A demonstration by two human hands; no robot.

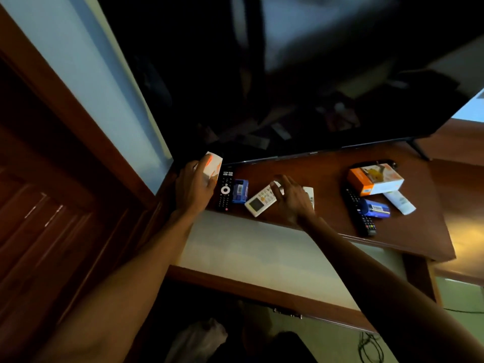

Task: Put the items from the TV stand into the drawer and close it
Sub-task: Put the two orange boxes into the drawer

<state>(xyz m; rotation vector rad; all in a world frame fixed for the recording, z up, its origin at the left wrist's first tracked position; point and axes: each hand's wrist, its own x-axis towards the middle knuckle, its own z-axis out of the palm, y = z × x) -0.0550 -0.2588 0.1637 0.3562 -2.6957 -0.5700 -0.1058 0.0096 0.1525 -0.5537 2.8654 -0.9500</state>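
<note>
Both hands are over the surface (327, 169) now, and the drawer (262, 247) stands pulled out below its front edge, pale inside, nothing in it that I can see. The left hand (195, 187) is at the far left corner, fingers wrapped round a white and orange box (214, 163), lifted just clear. The right hand (293, 197) is spread, fingers half open, coming down on the white remote (262, 199) near the front edge; whether it has a true grip, I cannot tell.

Here's the danger: that white remote lies close to the front lip, so a sloppy pinch could skid it off, though the drawer might catch it. A black remote (225, 191) and a small blue box (240, 190) sit right beside the left hand, easy to knock with the wrist.

Towards the right edge wait an orange and white box (374, 179), a white tube (399, 203), a second black remote (360, 213) and a blue packet (377, 208), crowded and overlapping. Grab one there and the others may shift. The TV (288, 74) hangs low, a knuckle risk.
</note>
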